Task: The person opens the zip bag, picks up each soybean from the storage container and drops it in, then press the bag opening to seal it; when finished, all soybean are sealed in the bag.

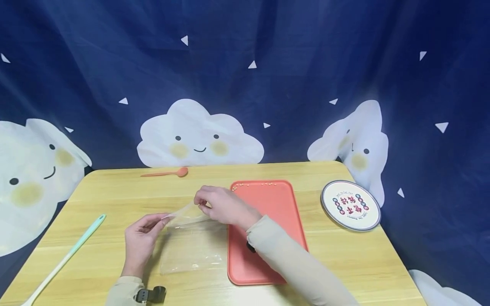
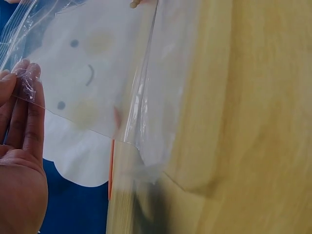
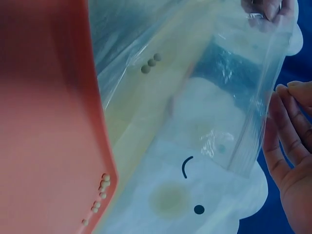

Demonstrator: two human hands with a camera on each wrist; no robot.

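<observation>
Clearly, both hands are at the mouth of the clear zip bag (image 1: 193, 248), which stretches between them. Thumb and fingers of the left hand (image 1: 141, 238) pinch its left corner, while the right hand (image 1: 226, 207) pinches the edge at the other end, reaching across the red tray (image 1: 268, 212). The bag's body hangs below the hands, toward the person, above the bench (image 1: 344, 263) and just beside the tray's left rim. Pale pellets (image 3: 104, 185) sit along one end of the tray.

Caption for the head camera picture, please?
Left hand pinches a clear bag, right hand at its edge, beside a tray.
</observation>
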